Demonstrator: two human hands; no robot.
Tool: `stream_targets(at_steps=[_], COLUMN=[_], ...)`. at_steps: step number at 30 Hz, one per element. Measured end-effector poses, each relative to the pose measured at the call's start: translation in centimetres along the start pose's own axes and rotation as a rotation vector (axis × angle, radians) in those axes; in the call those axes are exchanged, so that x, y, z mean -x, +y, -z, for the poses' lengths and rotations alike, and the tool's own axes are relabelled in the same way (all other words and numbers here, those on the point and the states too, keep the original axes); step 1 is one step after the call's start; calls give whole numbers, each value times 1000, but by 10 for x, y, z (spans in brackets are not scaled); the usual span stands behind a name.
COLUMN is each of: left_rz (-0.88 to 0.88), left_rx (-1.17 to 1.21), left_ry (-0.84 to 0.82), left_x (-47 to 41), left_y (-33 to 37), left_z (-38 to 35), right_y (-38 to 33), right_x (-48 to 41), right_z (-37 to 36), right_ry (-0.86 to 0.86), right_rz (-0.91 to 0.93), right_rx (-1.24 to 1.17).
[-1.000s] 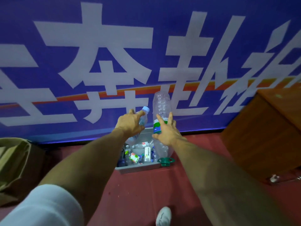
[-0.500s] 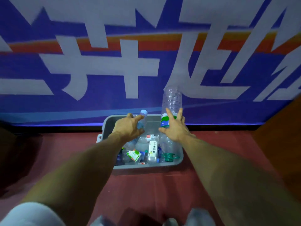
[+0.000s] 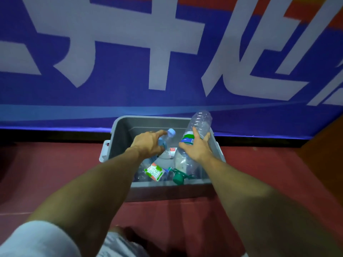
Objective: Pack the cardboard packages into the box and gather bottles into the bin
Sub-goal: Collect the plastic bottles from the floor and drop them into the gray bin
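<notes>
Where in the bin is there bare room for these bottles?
Bare floor shows at the far end of the grey bin, between its back wall and the small bottle in the left hand. Crowded near half: loose bottles, a carton, the large bottle in the right hand.

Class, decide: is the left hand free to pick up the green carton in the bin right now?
Probably not yet: the left hand grips a blue-capped bottle, though the green carton lies uncovered close by.

I see the dark red floor (image 3: 55, 173) carrying a grey bin (image 3: 167, 189), close against the blue banner (image 3: 167, 112)
</notes>
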State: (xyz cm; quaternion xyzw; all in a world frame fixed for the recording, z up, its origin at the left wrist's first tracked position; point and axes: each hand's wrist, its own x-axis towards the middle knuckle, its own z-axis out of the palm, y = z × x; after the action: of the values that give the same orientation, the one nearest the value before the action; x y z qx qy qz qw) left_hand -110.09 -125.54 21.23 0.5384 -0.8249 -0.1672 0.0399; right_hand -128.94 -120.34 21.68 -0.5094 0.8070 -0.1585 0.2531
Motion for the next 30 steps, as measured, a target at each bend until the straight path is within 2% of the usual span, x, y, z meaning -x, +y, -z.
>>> stream_targets(at_steps=[3, 6, 12, 20, 25, 30], left_rz=[-14, 53, 81, 52, 84, 118], left_rx=[19, 14, -49, -151, -157, -114], left_ry=[-27, -26, -45, -31, 4, -14], left_x=[-8, -8, -4, 1, -8, -13], left_y=[-4, -11, -23, 11, 41, 83], left_z=[2, 3, 4, 2, 27, 106], right_y=[-4, -7, -3, 20, 17, -21], right_x=[-2, -2, 3, 11, 0, 3], right_z=[-5, -11, -16, -1, 39, 126], right_ry=[-69, -108, -51, -33, -52, -98], right_rz=[-52, -82, -29, 19, 56, 44], right_rx=[-75, -74, 1, 174, 261, 254])
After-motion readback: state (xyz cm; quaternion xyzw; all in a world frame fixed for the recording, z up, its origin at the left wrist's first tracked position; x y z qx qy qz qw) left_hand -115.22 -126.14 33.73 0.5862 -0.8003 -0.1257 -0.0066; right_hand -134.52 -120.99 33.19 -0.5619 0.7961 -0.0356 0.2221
